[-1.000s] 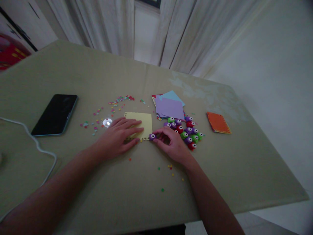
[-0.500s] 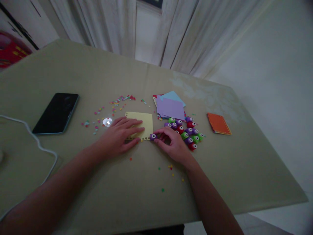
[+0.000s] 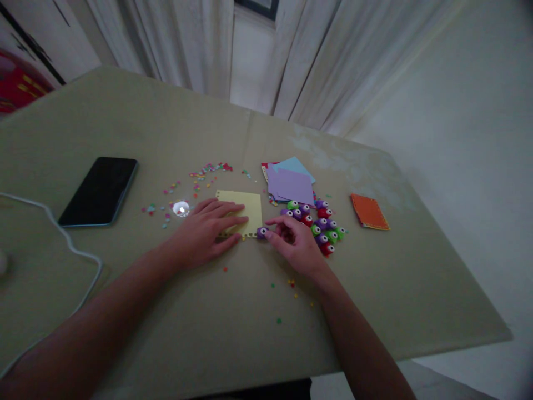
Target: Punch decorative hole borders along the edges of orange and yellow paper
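A pale yellow sheet of paper [image 3: 245, 203] lies in front of me, with small holes along its lower and left edges. My left hand [image 3: 208, 228] rests flat on its left part, fingers spread. At the sheet's lower right corner sits a small purple paper punch [image 3: 262, 233] with a white eye-like mark on top. The thumb and index finger of my right hand [image 3: 295, 241] are at the punch's right end, the thumb touching it. Just beyond that hand stand several similar purple, green and red punches [image 3: 320, 223], some partly hidden behind it.
Stacked purple and blue paper sheets [image 3: 291, 186] lie behind the punches. An orange square of paper [image 3: 370, 211] is farther right. Colourful paper bits [image 3: 210, 168] are scattered about. On the left are a dark tablet [image 3: 100, 191], a white cable [image 3: 70, 241] and a bright round spot [image 3: 181, 209].
My right hand's index finger has lifted and loosened slightly at the purple punch. My left hand stays flat on the sheet. The view has shifted a little.
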Action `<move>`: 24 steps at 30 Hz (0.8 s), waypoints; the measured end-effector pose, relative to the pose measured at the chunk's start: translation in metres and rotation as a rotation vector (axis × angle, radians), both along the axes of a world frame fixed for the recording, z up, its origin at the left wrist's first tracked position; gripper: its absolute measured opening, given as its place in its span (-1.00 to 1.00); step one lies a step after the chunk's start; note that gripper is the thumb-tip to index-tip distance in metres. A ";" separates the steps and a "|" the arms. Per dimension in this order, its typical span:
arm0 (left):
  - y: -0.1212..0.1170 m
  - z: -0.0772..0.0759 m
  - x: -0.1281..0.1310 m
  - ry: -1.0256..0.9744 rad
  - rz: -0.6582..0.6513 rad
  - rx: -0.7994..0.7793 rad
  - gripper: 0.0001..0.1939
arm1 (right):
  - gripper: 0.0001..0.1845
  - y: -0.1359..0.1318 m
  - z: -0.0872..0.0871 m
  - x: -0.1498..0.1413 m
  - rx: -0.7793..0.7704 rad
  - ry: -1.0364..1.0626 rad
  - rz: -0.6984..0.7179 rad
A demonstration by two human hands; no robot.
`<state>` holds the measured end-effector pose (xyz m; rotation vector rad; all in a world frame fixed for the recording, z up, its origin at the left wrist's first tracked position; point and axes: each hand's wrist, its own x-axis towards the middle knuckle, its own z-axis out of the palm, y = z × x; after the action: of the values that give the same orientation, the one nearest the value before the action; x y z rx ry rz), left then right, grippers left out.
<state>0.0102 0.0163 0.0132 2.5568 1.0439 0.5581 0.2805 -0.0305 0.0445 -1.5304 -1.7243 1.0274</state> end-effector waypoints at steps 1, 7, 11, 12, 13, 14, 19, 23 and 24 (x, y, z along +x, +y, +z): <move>0.000 0.000 0.000 -0.006 -0.001 -0.003 -0.58 | -0.68 0.003 0.002 0.000 -0.020 -0.014 0.009; 0.001 0.001 0.001 -0.001 -0.009 -0.010 -0.59 | -0.78 0.025 0.014 0.002 -0.082 -0.183 0.142; 0.000 0.001 0.001 -0.015 -0.006 -0.019 -0.59 | -0.81 0.037 0.024 0.006 -0.128 -0.214 0.187; 0.000 0.001 0.001 -0.012 -0.007 -0.017 -0.59 | -0.81 0.039 0.026 0.007 -0.138 -0.216 0.190; 0.000 0.001 0.001 -0.007 -0.009 -0.015 -0.58 | -0.82 0.041 0.028 0.008 -0.149 -0.218 0.194; 0.000 0.001 0.001 -0.002 -0.012 -0.012 -0.58 | -0.82 0.043 0.031 0.008 -0.163 -0.223 0.201; 0.000 0.000 0.001 -0.001 -0.009 -0.006 -0.58 | -0.77 0.049 0.042 0.003 -0.223 -0.320 0.279; 0.001 -0.001 0.001 -0.027 -0.009 -0.016 -0.58 | -0.81 0.055 0.043 0.001 -0.233 -0.369 0.277; 0.001 -0.001 0.001 -0.032 -0.008 -0.017 -0.58 | -0.82 0.056 0.043 0.001 -0.240 -0.368 0.281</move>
<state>0.0113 0.0169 0.0124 2.5278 1.0225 0.5831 0.2816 0.0255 0.0871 -1.7459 -2.1844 1.1822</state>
